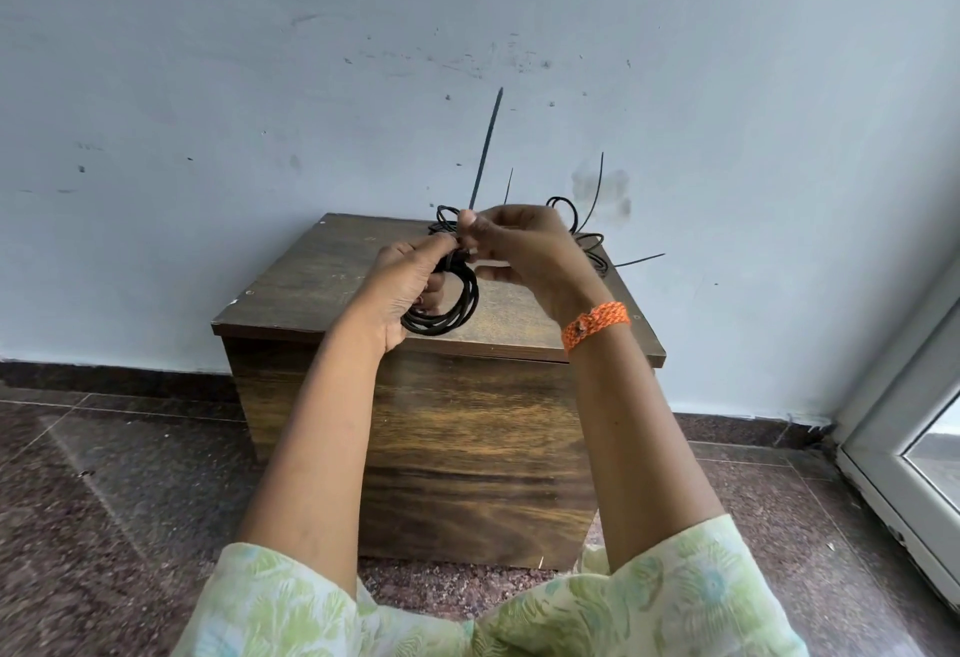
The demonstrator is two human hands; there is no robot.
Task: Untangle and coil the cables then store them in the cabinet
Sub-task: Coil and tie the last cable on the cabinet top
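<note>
— Now, report the status of both hands.

— Left hand (410, 287): fingers curled round a coiled black cable (451, 300), gripping the top of the coil. Right hand (519, 251): thumb and forefinger pinch a strand at the same point, touching the left fingertips. An orange wristband (596, 324) sits on the right wrist.

— Location of the coil?

— Held above the top of the wooden cabinet (467, 448), hanging down from the left hand toward 6 o'clock. It is round, several loops thick.

— Other cables?

— A second bundle of black loops (582, 230) lies on the cabinet top at 2 o'clock from the hands, partly hidden behind the right hand. Thin black cable ties (485, 152) stick up at 12 o'clock — one more points toward 3 o'clock.

— Surroundings?

— Cabinet stands against a pale blue wall (260, 84) on a dark stone floor (130, 474); a white door frame (893, 448) is at 4 o'clock.
</note>
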